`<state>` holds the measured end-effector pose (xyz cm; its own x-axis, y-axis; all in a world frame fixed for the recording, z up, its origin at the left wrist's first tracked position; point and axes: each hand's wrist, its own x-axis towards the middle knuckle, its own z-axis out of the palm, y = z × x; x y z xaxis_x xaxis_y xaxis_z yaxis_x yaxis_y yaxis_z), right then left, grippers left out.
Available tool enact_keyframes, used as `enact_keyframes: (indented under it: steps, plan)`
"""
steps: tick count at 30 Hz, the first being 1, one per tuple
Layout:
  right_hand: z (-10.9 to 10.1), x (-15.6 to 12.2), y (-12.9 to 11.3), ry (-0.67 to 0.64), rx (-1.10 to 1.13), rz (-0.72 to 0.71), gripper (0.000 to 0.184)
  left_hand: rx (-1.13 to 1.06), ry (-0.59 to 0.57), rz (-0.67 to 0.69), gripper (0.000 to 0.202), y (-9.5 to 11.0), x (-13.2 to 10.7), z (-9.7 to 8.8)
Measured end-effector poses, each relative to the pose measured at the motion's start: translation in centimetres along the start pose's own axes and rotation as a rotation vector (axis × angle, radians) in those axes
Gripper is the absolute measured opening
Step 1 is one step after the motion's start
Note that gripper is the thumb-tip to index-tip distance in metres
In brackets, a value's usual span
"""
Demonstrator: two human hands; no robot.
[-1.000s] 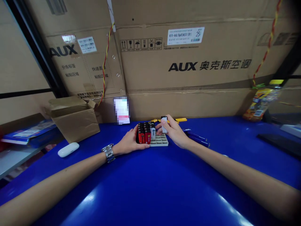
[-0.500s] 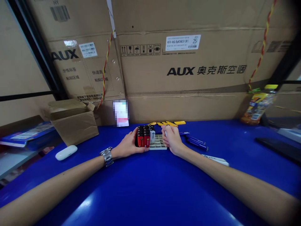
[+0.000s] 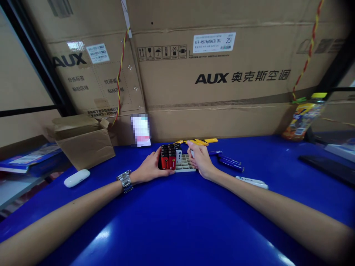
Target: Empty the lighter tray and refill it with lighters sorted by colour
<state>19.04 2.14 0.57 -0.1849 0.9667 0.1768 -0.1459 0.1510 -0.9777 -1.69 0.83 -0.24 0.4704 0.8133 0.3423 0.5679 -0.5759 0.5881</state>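
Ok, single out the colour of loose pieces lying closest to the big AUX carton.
The yellow pieces, along the back edge of the table beyond the right hand; the loose blue and white pieces lie farther from the carton.

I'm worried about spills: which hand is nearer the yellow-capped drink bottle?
Right. The right hand is left of the drink bottle, at the grid tray; the left hand is farther left.

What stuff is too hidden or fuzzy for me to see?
All in the head view:
White battery: mostly hidden by the right hand.
Tray: left cells covered by batteries.
Bright screen: blurred into squares.
Box: inside hidden by its walls and flaps.
Black thing: cut off by the right edge.
Label: smallest print too small.
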Motion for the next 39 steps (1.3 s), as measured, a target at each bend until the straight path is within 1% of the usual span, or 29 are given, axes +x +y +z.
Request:
enact_keyframes:
  steps: [2, 5, 8, 10, 14, 20, 25, 30, 34, 36, 38, 39]
  plan:
    - [-0.1, 0.2, 0.3, 0.041, -0.062, -0.044, 0.039, 0.003, 0.002, 0.001, 0.080, 0.1, 0.0, 0.0]
    - [-0.2, 0.4, 0.7, 0.127, -0.183, -0.158, 0.031, 0.004, -0.002, -0.003, 0.079, 0.3, 0.0, -0.1]
    - [-0.2, 0.4, 0.9, 0.135, -0.260, -0.225, 0.025, 0.011, -0.003, -0.017, 0.080, 0.3, 0.0, 0.0]
    - [-0.2, 0.3, 0.8, 0.116, -0.261, -0.232, 0.028, 0.016, -0.002, -0.021, 0.081, 0.2, 0.0, 0.0]
    - [-0.1, 0.2, 0.6, 0.079, -0.203, -0.186, 0.038, 0.018, 0.001, -0.011, 0.081, 0.1, 0.0, 0.1]
    - [-0.3, 0.4, 0.9, 0.126, -0.300, -0.260, 0.029, 0.017, 0.002, 0.001, 0.079, 0.1, 0.0, 0.1]
    - [-0.3, 0.4, 1.2, 0.139, -0.338, -0.287, 0.030, 0.029, 0.001, -0.005, 0.079, 0.1, 0.0, 0.1]
    - [-0.5, 0.4, 1.1, 0.117, -0.271, -0.278, 0.036, 0.030, -0.007, 0.001, 0.078, 0.1, 0.0, 0.1]
    - [-0.5, 0.3, 0.8, 0.029, -0.108, -0.192, 0.035, 0.042, 0.009, -0.003, 0.079, 0.2, 0.0, 0.1]
    - [-0.5, 0.3, 0.8, 0.007, -0.028, -0.167, 0.043, 0.050, 0.015, -0.014, 0.080, 0.3, 0.0, 0.0]
    - [-0.6, 0.4, 0.9, 0.021, -0.010, -0.201, 0.049, 0.060, 0.018, -0.023, 0.080, 0.4, 0.0, 0.0]
    - [-0.7, 0.4, 0.9, 0.026, -0.040, -0.242, 0.048, 0.066, 0.019, -0.026, 0.080, 0.4, 0.1, 0.0]
